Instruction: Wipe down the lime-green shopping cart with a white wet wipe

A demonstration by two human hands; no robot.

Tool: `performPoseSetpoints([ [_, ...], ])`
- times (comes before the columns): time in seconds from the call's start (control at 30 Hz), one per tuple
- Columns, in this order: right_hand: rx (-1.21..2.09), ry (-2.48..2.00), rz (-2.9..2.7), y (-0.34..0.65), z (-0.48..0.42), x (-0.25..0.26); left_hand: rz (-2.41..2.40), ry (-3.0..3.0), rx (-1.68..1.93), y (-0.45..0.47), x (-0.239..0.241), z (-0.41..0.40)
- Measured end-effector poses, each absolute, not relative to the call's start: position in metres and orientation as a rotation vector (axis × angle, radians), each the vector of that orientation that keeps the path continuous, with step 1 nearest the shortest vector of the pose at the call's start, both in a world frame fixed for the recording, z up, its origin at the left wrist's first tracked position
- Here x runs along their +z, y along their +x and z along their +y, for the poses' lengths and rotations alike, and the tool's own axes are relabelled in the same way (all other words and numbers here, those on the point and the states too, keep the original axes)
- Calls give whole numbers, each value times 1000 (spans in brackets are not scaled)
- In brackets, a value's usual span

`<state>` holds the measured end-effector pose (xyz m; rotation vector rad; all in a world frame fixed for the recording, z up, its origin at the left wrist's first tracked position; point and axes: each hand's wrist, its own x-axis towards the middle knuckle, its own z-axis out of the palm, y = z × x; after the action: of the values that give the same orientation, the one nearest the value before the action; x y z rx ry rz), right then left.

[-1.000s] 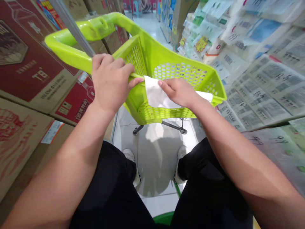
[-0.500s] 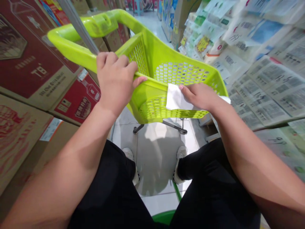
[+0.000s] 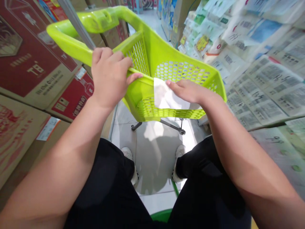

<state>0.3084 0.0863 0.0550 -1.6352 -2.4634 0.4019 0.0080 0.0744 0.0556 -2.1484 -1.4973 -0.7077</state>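
Observation:
A lime-green plastic shopping cart (image 3: 164,44) with perforated basket walls stands before me, its handle end at the left. My left hand (image 3: 111,73) is closed over the cart's near rim, close to the handle. Over the same rim, farther right, my right hand (image 3: 188,90) is closed on a white cloth (image 3: 164,93), pressing it to the rim and near side wall. Part of the cloth is hidden under that hand and wrist. Through the wall holes the basket shows no goods.
Stacked red and brown cartons (image 3: 35,63) line the left. Packs of paper goods (image 3: 257,86) with handwritten prices rise on the right. A grey metal pole (image 3: 78,25) slants by the handle. Below are cart wheels (image 3: 182,131), my shoes and a green object (image 3: 162,215) between my legs.
My right hand has slid the white cloth leftward along the rim, toward my left hand. My left hand still holds the rim; the cart has shifted slightly left in view.

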Motion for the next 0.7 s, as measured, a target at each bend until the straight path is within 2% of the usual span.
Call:
performPoseSetpoints([
  [0.17, 325, -1908, -2455, 358, 75, 49, -1595, -2233, -822, -5, 58, 79],
  [0.33, 284, -1969, -2443, 363, 73, 49, -1496, -2066, -723, 3, 47, 83],
  [0.7, 213, -1440, -2447, 251, 82, 58, -1385, -1992, -634, 21, 42, 79],
])
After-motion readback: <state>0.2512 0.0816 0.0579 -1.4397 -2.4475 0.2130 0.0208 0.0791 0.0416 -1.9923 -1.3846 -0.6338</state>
